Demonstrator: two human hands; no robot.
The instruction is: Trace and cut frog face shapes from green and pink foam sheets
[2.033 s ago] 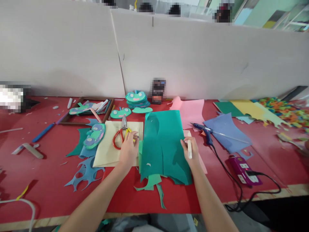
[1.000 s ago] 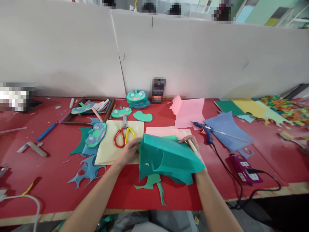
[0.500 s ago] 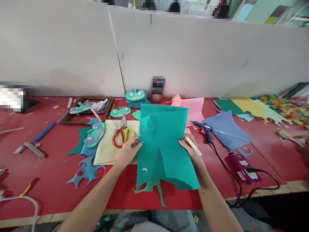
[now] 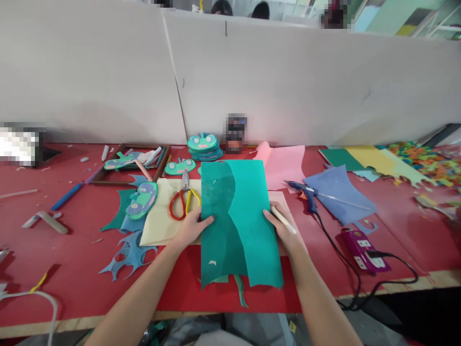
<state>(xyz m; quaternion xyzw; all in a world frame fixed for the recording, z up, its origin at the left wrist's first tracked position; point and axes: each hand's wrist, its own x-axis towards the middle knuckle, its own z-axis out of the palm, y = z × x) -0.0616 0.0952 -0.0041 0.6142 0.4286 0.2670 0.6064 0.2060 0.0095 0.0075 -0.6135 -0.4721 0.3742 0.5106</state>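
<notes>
Between my hands a teal felt sheet [image 4: 248, 192] is held up above the red table, with a wavy shadow across its left half and a cut, curved lower edge. My left hand [image 4: 192, 227] grips its left edge, thumb in front. At the right edge my right hand [image 4: 283, 226] pinches the sheet, and a white pen [image 4: 284, 220] also lies in that hand. Beside my left hand, red-and-yellow-handled scissors [image 4: 184, 194] rest on a cream felt sheet [image 4: 154, 230]. Green felt scraps [image 4: 240, 290] show partly below the teal sheet.
Left stand a brown frame [image 4: 124, 180], a green felt face [image 4: 142, 199] and blue scraps [image 4: 131, 254]. Behind is a stack of felt faces [image 4: 203, 144]. A glue gun [image 4: 304, 190], blue felt [image 4: 338, 192] and a corded purple power strip [image 4: 363, 250] lie right. A white partition [image 4: 288, 81] rises behind.
The teal sheet has shifted left and tilted upright. Both hands still hold it, moved slightly left with it. The shadow on its left half has grown.
</notes>
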